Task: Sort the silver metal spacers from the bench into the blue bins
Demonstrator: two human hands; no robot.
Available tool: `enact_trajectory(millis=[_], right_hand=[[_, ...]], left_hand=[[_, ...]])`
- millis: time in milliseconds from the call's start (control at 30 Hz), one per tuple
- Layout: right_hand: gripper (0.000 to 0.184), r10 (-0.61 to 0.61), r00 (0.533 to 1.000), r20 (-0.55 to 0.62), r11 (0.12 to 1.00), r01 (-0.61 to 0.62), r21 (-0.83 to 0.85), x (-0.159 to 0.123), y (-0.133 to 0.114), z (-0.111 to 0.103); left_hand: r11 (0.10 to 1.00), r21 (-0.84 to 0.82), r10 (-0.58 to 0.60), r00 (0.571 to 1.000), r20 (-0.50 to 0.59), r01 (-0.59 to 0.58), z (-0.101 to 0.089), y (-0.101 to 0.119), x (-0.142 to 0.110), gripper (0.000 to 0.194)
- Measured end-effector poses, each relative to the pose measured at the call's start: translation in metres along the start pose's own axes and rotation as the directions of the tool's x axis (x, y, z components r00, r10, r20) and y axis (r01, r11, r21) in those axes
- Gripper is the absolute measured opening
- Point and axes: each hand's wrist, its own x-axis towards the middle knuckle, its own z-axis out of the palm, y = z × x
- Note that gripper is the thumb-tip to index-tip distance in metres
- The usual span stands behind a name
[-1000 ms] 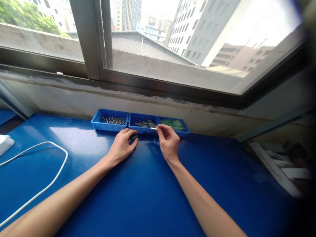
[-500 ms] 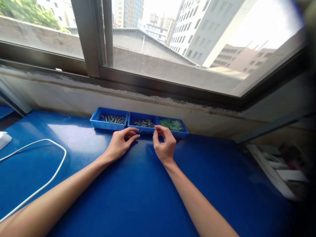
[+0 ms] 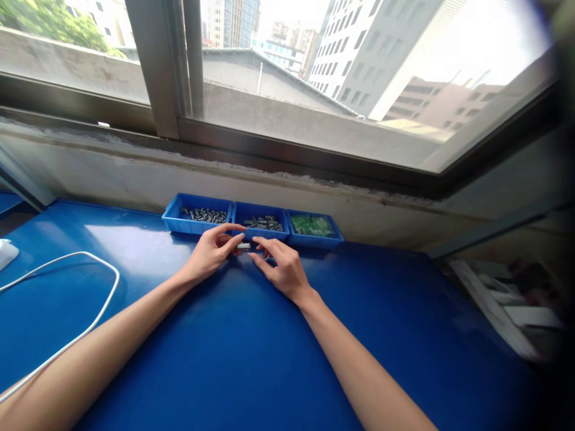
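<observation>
My left hand [image 3: 213, 250] grips a small silvery cylindrical metal piece [image 3: 243, 246] between thumb and fingers, its end pointing right. Just right of that end is my right hand [image 3: 284, 264], thumb and index finger apart, with nothing visible between them; its other fingers are curled and partly hidden. Both hands hover in front of the middle blue bin [image 3: 237, 214], which contains dark and silvery metal pieces [image 3: 265, 222].
The left blue bin [image 3: 173, 222] contains many small metal parts. In the right blue bin [image 3: 332, 240] are green-looking bags or pieces. A white cable [image 3: 114, 287] loops over the blue table [image 3: 233, 359] on the left. Behind runs a wall below a window.
My right hand has moved left from the middle bin's edge towards my left hand, its fingers parting. The metal piece in my left hand now shows more clearly.
</observation>
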Motion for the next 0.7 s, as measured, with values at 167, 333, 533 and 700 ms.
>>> enact_trajectory(millis=[167,333,533,700], right_hand=[[0.028,-0.081,0.997,0.015,0.997,0.081,-0.017,0.0004,-0.001,-0.0008],[0.024,-0.051,0.997,0.049,0.998,0.053,-0.024,0.0006,0.001,0.0008],[0.022,-0.024,0.999,-0.043,0.999,0.023,-0.029,0.0003,-0.001,0.001],[0.025,0.256,0.887,-0.383,0.96,-0.28,-0.008,0.0026,0.0025,-0.0028]], left_hand=[[0.998,0.063,0.03,0.999,0.023,-0.032,0.0016,-0.0022,0.0001,0.04],[0.996,0.083,0.034,0.997,0.067,-0.039,0.0025,-0.0028,-0.0007,0.039],[0.997,0.059,0.047,0.996,0.075,-0.052,0.0032,-0.0054,0.0004,0.039],[0.995,0.087,0.033,0.994,0.104,-0.042,0.0041,-0.004,-0.0002,0.038]])
